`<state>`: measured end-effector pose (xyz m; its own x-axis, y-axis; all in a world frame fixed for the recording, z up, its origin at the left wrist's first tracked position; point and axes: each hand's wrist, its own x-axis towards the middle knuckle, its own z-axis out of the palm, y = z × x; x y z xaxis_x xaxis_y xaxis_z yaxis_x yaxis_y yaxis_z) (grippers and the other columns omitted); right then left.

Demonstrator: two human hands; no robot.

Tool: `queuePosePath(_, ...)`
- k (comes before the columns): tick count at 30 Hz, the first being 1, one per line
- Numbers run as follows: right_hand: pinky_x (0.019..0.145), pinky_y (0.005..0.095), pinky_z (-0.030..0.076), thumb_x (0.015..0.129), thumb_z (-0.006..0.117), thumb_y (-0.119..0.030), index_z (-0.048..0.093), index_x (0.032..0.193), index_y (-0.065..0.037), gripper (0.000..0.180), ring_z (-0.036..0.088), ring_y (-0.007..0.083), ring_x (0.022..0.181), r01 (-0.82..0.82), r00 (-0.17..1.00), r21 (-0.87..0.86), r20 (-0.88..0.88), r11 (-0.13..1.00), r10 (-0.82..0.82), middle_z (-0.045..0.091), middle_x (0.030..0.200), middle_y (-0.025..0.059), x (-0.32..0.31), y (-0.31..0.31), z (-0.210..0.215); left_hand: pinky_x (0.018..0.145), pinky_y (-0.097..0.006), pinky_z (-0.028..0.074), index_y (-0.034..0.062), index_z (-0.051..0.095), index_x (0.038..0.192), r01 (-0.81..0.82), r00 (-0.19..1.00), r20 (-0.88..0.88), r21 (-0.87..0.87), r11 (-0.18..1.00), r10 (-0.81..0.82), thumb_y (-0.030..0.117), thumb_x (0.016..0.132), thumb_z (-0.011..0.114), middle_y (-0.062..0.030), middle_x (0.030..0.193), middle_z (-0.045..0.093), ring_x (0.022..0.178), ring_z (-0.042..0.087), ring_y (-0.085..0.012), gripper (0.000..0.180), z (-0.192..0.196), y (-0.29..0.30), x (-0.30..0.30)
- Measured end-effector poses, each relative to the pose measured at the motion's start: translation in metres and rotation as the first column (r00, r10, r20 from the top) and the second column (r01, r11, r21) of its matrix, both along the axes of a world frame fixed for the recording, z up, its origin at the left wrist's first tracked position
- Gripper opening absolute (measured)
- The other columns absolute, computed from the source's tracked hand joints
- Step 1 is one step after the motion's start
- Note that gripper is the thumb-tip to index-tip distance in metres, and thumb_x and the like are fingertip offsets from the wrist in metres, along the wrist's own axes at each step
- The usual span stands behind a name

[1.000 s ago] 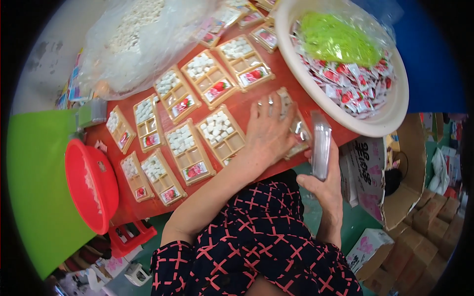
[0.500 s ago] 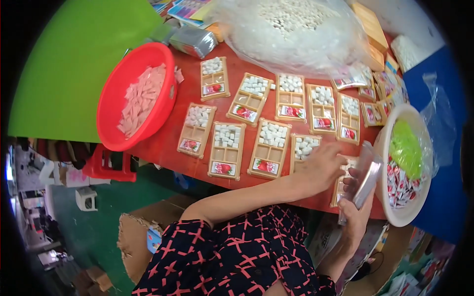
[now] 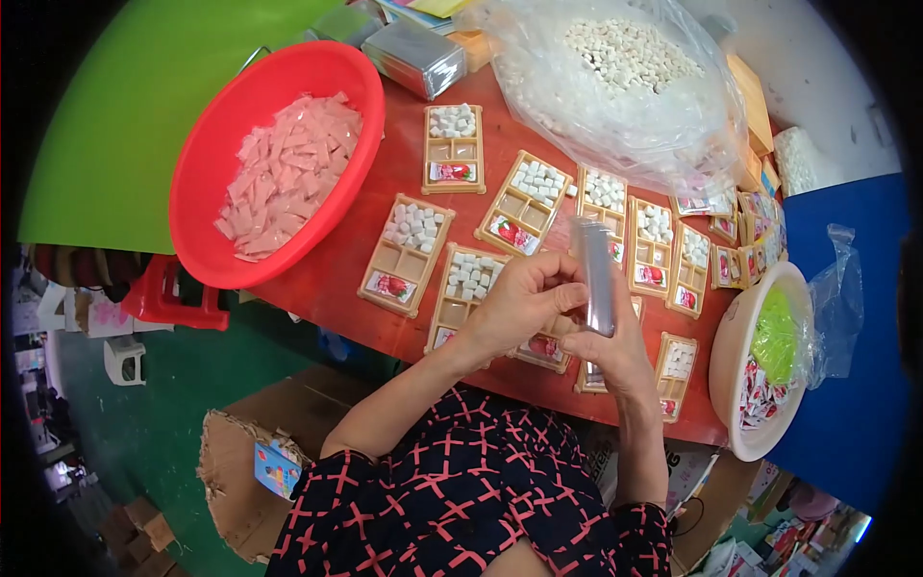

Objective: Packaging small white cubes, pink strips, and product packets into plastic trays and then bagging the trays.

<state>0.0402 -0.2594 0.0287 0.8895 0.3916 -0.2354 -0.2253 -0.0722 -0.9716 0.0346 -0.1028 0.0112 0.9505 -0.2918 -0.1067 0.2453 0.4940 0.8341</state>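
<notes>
1. The person's patterned sleeves [image 3: 461,500] enter from the lower edge. A torn cardboard box [image 3: 240,462] stands on the floor below the desk.
2. The right hand [image 3: 611,351] is clamped on the lower end of a clear plastic sleeve [image 3: 594,274] and holds it upright above the desk [image 3: 346,260], over the nearest trays.
3. The left hand [image 3: 519,303] closes its fingertips on the sleeve's left edge at mid-height. The two hands almost touch.
4. Handling judgement: the sleeve appears thin, light and glossy. It is likely slippery and flexes easily. Grip the long edges and avoid squeezing the flat faces, which may crease.
5. Compartmented brown trays [image 3: 407,255] lie flat on the red desk around the hands. Most hold white cubes and a small printed packet.
6. A white basin [image 3: 731,385] at the right desk edge holds small packets and a green bag.
7. A red basin [image 3: 279,163] at the left holds pale pink wrappers.
8. At the far edge, a large clear bag of white cubes [image 3: 625,77] rests beside a stack of clear sleeves [image 3: 418,58].
</notes>
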Motion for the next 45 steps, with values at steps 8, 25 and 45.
queuePosePath(8,0.084,0.0301,0.042,0.051,0.08,-0.036,0.036,0.127,-0.004,0.094,0.05,0.0176,0.098,0.147,0.983,-0.065,-0.104,0.987,-0.153,0.049,0.111,0.0094,-0.002,-0.007,0.012,0.068,-0.025,0.046,0.0002,0.059,0.087,-0.148,0.977,0.202,0.414,0.898,0.068,0.006,0.081,0.059,-0.0037,0.083,0.061,0.076,0.058,-0.0127,0.008,-0.014,0.026,0.026)
queuePosePath(25,0.083,0.0327,0.039,0.05,0.077,-0.047,0.03,0.134,-0.006,0.104,0.048,0.0185,0.096,0.299,0.946,-0.109,-0.093,0.948,-0.31,0.047,0.112,0.0108,-0.014,-0.047,0.013,0.075,-0.038,0.044,0.0016,0.065,0.072,-0.688,0.681,0.652,0.725,0.014,-0.335,0.006,0.062,0.063,-0.0174,0.086,0.054,0.089,0.049,-0.0316,0.011,-0.062,-0.017,0.14)
queuePosePath(45,0.083,0.0319,0.039,0.051,0.076,-0.045,0.03,0.134,-0.006,0.103,0.049,0.0173,0.093,0.302,0.943,-0.099,-0.116,0.948,-0.312,0.047,0.111,0.0105,-0.01,-0.049,0.01,0.064,-0.032,0.046,-0.0005,0.057,0.1,-0.525,0.846,0.531,0.815,0.246,0.05,0.016,0.072,0.066,-0.015,0.081,0.061,0.071,0.059,-0.0244,0.034,-0.023,0.061,0.186)
